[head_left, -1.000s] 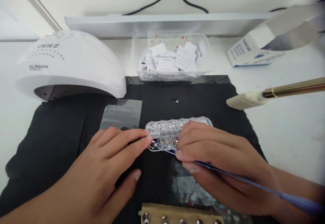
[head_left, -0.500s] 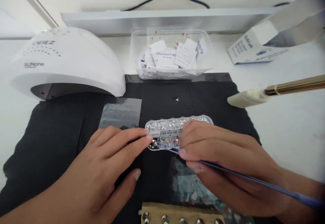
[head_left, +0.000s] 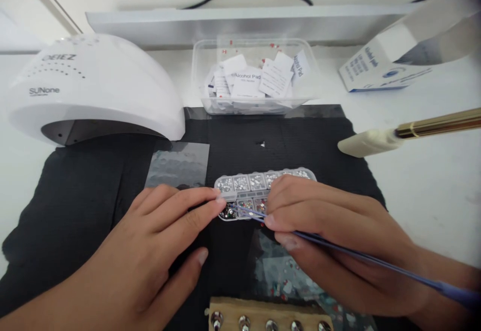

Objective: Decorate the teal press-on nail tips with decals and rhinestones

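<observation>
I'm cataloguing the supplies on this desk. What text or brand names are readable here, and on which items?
"SUNone": white nail lamp, front left side.
Word above it on the lamp: too blurred to read surely.
"Alcohol Pad": sachets in the clear tub.
Blue print on the white box: unreadable.

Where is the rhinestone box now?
In the head view the rhinestone box lies mid-frame on the black mat, between the left hand and the right hand, in front of the tub.

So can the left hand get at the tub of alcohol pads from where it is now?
Probably yes: the left hand rests on the rhinestone box, and only bare black mat lies between it and the tub.
</observation>
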A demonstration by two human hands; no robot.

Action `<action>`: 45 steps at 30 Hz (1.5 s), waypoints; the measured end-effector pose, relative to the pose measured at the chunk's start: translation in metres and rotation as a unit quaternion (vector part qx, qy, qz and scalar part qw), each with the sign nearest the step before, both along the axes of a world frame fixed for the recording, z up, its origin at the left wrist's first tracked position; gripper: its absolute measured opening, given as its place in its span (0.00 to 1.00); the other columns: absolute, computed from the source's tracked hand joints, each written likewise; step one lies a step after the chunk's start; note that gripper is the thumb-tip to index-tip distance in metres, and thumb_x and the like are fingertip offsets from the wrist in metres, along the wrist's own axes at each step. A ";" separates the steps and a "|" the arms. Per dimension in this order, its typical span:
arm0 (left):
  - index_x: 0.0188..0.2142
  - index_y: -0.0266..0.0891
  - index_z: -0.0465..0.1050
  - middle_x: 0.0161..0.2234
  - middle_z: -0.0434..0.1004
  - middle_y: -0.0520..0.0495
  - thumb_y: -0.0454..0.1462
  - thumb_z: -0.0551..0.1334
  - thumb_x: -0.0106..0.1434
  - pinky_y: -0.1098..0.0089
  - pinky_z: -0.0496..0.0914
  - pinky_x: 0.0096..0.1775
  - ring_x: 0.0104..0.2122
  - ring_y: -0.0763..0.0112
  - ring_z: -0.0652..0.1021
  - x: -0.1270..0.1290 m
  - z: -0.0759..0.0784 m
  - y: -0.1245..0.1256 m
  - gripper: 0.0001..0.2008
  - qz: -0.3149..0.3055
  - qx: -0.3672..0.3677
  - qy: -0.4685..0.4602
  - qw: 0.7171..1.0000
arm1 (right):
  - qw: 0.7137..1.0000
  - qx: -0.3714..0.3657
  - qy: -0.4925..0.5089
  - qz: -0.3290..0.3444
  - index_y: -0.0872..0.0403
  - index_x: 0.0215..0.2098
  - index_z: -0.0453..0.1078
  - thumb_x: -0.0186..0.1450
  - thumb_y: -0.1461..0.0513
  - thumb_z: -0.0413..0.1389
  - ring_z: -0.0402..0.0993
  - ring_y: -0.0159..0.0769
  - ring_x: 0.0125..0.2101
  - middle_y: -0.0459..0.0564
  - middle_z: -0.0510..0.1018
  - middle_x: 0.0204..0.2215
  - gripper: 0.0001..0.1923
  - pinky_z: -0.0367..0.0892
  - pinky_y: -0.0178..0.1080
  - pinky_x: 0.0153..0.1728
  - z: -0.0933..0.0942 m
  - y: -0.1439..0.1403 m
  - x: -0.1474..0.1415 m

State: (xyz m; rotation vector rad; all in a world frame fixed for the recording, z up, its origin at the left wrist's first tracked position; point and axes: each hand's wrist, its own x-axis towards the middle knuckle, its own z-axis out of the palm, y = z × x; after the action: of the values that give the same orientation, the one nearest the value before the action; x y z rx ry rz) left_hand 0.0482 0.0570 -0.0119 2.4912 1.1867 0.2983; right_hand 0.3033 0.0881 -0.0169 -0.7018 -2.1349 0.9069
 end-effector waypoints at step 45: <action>0.62 0.47 0.58 0.59 0.66 0.49 0.32 0.54 0.67 0.57 0.64 0.51 0.50 0.60 0.70 -0.001 0.000 0.001 0.24 0.004 -0.014 -0.009 1.000 | 0.998 -0.049 0.034 -0.016 0.57 0.37 0.72 0.57 0.74 0.55 0.73 0.33 0.27 0.48 0.76 0.25 0.12 0.74 0.40 0.31 0.006 0.001 0.001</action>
State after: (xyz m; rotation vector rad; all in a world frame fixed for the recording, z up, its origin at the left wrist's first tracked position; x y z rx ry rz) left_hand 0.0475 0.0577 -0.0117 2.4555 1.1871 0.3046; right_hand 0.3043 0.0889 -0.0106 -0.7420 -2.0240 1.0098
